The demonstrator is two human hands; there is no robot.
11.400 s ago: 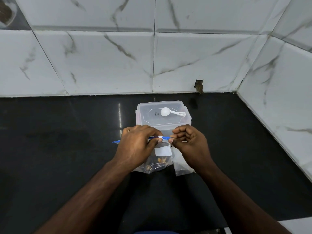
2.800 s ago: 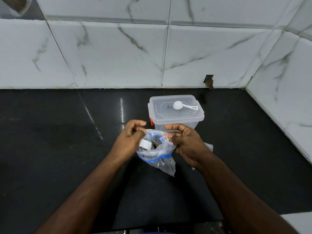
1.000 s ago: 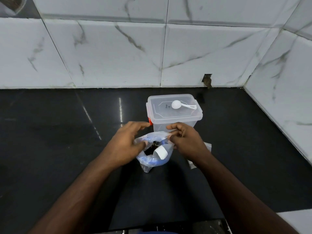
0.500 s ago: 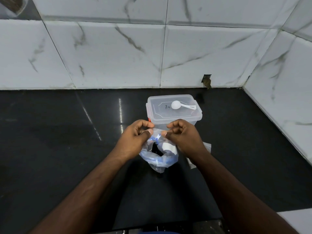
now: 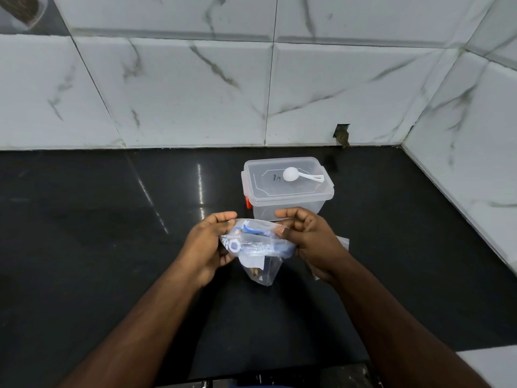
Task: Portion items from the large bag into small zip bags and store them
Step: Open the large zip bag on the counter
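A clear plastic bag [image 5: 258,252] with blue zip strips and a white label hangs between my hands above the black counter. Small zip bags with brown pieces show through it. My left hand [image 5: 205,245] grips its left edge with curled fingers. My right hand [image 5: 310,238] pinches its right edge near the top. Behind the bag stands a clear lidded container [image 5: 288,189] with an orange clasp. A white scoop [image 5: 300,175] lies on its lid. Another clear bag [image 5: 342,243] lies flat on the counter, mostly hidden under my right hand.
The black counter [image 5: 112,219] runs to white marble tile walls at the back and right, which meet in a corner at the far right. A small chipped hole [image 5: 342,134] sits in the back wall. A white ledge [image 5: 489,365] shows at the lower right.
My hands have spread apart, pulling the bag's top wider and flatter. The bag's lower part now hangs down as a point between them.
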